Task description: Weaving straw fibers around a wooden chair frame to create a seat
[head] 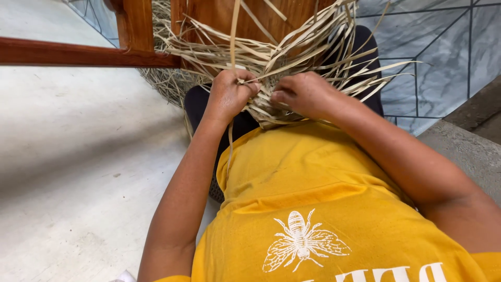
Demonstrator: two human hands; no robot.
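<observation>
Pale concrete floor [68, 156] fills the ground beside me, and a patterned grey tile wall [443, 47] rises behind the work. I use the reddish wooden frame [135, 36] as my landmark: it stands directly ahead, with one rail running off to the side.

Just below that frame, a spray of dry straw strips [292, 52] fans out, and its gathered end sits on my lap above the yellow shirt [313, 209]. More loose straw lies heaped [167, 83] on the floor under the frame's rail.

My left hand [229, 94] is curled nearly closed, fingertips pinching a few strips at the gathered end. My right hand [305, 94] is closed to much the same degree, thumb and fingers pressing the woven part just beside the left one; the two almost touch.

I judge the strips light, thin and springy, flat like ribbon and fairly smooth, so they would slide out of a loose pinch. They look brittle where dry, likely to crease or split if bent sharply. The safest hold seems close to the woven part below the frame, where the strips cross and support each other, rather than out at the free tips, which flop and splay.
</observation>
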